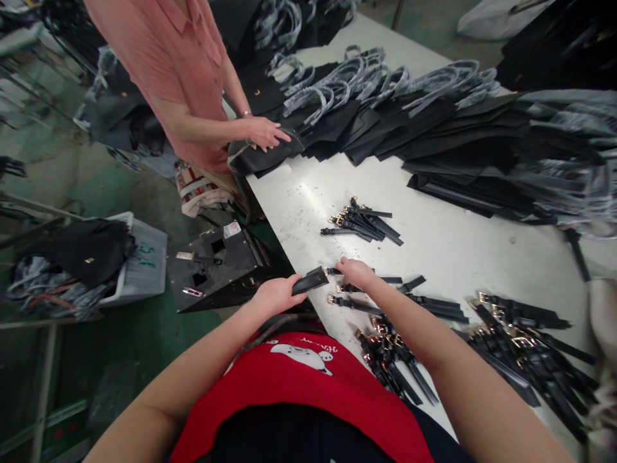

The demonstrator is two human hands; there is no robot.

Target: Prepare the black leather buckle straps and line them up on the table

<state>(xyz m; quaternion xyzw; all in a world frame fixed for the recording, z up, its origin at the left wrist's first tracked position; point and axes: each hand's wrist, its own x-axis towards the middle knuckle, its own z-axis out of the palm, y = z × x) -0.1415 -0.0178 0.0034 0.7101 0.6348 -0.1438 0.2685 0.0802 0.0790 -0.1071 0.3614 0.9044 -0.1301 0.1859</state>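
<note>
My left hand (pixel 279 293) is closed around a flat black leather strip (pixel 311 280), whose free end points right, just off the table's near-left edge. My right hand (pixel 355 272) is over the table with its fingers drawn together; what they pinch, if anything, is hidden. A short black strap with a gold buckle (pixel 332 271) shows just left of and under that hand. More buckle straps (pixel 359 305) lie in a row under my right wrist. A small heap of buckle straps (pixel 364 222) lies farther away on the white table (pixel 299 206).
Larger piles of buckle straps (pixel 525 341) lie at the right and close to my body. Black bag pieces with plastic-wrapped handles (pixel 357 83) cover the far side. Across at the left, a co-worker's hand (pixel 267 133) rests on black material. A grey crate (pixel 144 257) stands left.
</note>
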